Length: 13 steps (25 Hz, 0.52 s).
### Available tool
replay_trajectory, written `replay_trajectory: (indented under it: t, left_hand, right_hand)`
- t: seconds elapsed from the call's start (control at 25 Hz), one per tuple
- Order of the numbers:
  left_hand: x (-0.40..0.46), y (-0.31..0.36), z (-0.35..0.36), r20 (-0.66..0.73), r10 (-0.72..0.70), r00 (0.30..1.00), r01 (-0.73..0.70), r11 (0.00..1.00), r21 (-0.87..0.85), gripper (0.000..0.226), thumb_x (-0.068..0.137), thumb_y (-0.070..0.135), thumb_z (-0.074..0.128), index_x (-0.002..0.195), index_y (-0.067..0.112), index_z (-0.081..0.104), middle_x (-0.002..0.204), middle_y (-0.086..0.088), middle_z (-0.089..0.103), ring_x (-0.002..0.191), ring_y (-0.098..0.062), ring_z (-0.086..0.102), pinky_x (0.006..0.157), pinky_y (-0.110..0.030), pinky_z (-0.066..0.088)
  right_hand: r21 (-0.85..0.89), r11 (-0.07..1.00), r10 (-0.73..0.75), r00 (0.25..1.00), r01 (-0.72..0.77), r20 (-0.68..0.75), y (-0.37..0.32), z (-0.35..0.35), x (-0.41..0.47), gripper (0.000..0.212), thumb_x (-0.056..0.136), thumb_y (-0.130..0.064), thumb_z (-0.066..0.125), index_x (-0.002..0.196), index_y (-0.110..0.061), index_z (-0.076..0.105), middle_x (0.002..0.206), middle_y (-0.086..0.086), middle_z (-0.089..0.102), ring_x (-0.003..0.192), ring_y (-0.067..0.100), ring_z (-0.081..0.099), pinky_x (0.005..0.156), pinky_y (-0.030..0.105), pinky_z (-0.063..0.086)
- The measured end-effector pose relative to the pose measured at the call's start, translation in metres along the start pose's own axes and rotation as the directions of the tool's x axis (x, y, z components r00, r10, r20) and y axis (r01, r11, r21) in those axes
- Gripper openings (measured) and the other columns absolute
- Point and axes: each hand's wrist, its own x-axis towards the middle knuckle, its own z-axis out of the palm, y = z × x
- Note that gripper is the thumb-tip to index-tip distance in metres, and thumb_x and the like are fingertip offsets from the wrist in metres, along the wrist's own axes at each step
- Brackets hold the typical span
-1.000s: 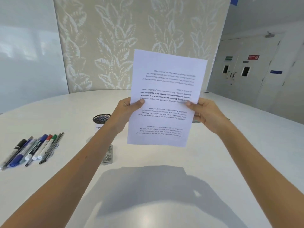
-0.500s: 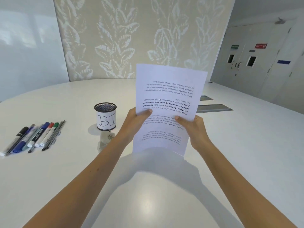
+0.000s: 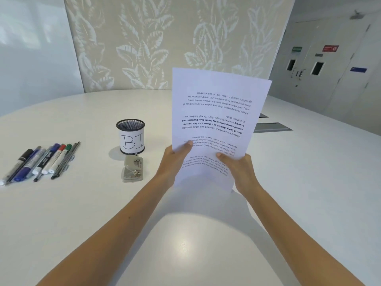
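Above the white round table [image 3: 82, 203], both hands hold a white printed paper sheet [image 3: 216, 112]
Left hand [image 3: 175, 159] & right hand [image 3: 240, 172] pinch its lower edge w/ thumbs on top, prob. to keep it upright, text upside down

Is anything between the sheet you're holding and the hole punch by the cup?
Nothing visible. The left hand and right hand hold the sheet up; only bare table separates it from the hole punch, which lies to its left, right in front of the cup.
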Motion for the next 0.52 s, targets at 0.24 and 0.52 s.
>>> replay_trajectory:
  t: [0.24,0.52]
  left_hand:
    - [0.004,0.021,0.003,-0.167,0.309,0.936,-0.271,0.938,0.216,0.073,0.081,0.023,0.073,0.141,0.014,0.033,0.139,-0.009,0.048,0.127,-0.025,0.049,0.105,-0.038,0.043]
    - [0.018,0.125,-0.017,0.092,0.797,0.597,-0.503,0.282,0.817,0.106,0.068,0.059,0.071,0.144,0.001,0.025,0.144,-0.020,0.037,0.134,-0.036,0.035,0.109,-0.039,0.026]
  right_hand:
    - [-0.185,0.982,-0.036,0.999,0.029,-0.032,-0.019,-0.011,0.012,0.027,0.077,-0.004,0.075,0.104,-0.001,0.070,0.097,0.013,0.074,0.077,0.016,0.072,0.065,0.029,0.060]
    - [-0.787,0.568,-0.150,0.970,0.242,0.191,-0.111,-0.030,0.040,0.011,0.079,-0.016,0.074,0.072,-0.015,0.067,0.076,0.009,0.069,0.076,0.033,0.064,0.059,0.034,0.050]
